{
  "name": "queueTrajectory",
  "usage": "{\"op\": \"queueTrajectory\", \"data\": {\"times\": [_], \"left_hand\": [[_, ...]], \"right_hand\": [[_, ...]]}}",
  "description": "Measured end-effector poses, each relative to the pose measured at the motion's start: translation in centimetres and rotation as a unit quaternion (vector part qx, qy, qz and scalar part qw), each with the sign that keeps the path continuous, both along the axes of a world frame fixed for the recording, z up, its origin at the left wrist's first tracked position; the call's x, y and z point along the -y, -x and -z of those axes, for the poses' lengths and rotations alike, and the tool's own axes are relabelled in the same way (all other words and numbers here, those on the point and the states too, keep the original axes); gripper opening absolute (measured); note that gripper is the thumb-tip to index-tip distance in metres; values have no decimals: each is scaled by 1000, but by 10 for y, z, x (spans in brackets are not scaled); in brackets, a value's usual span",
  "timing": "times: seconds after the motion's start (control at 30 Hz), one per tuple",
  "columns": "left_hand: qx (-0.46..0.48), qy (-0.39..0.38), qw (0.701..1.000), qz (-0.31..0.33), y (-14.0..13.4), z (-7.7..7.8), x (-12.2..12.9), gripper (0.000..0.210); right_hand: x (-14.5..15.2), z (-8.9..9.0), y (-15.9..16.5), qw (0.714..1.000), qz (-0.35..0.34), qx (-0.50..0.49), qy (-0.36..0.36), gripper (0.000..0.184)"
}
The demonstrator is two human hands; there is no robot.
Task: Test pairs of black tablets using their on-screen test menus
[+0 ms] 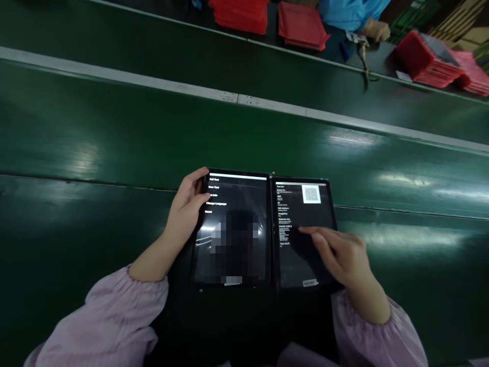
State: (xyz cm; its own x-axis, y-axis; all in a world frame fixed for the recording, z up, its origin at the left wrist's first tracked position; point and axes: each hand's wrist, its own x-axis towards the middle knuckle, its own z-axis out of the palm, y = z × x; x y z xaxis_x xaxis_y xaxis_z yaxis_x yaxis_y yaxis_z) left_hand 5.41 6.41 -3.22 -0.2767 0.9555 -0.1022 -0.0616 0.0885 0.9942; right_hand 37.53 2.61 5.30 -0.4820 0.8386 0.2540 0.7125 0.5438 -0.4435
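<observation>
Lilac sleeves (114, 316), tablets (233, 229) on grn bench (126, 219), red stacks (240, 15) opp.

Toward six o'clock, the left tablet (237, 199) is gleaming, smooth and glossy like glass; at four o'clock, the right tablet (292, 265) is looking equally smooth. The green bench (114, 117) is shining around them with a slick finish. At twelve o'clock, a rail (191, 90) is looking like dull grey metal. Lilac sleeves (110, 306), at eight and four, are gathering as soft matt cloth. At one o'clock, red packets (301, 25) are looking like thin plastic.
</observation>
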Motion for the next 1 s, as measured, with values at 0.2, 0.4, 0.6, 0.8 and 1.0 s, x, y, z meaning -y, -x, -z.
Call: {"op": "queueTrajectory", "data": {"times": [0.2,0.4,0.6,0.8,1.0], "left_hand": [[-38,-13,999,-13,-1,4,0,46],[-50,2,999,-10,3,5,1,43],[-38,2,999,-26,0,4,1,42],[-34,-15,999,-34,-1,5,0,39],[-35,-26,999,-25,2,7,-1,35]], "right_hand": [[-19,-7,-9,993,119,-18,10,57],[-32,0,0,993,112,-12,37,54],[-22,1,14,994,-101,-4,47,36],[-20,1,6,993,-94,64,-33,40],[-24,-11,-5,995,-27,51,-81,43]]}}
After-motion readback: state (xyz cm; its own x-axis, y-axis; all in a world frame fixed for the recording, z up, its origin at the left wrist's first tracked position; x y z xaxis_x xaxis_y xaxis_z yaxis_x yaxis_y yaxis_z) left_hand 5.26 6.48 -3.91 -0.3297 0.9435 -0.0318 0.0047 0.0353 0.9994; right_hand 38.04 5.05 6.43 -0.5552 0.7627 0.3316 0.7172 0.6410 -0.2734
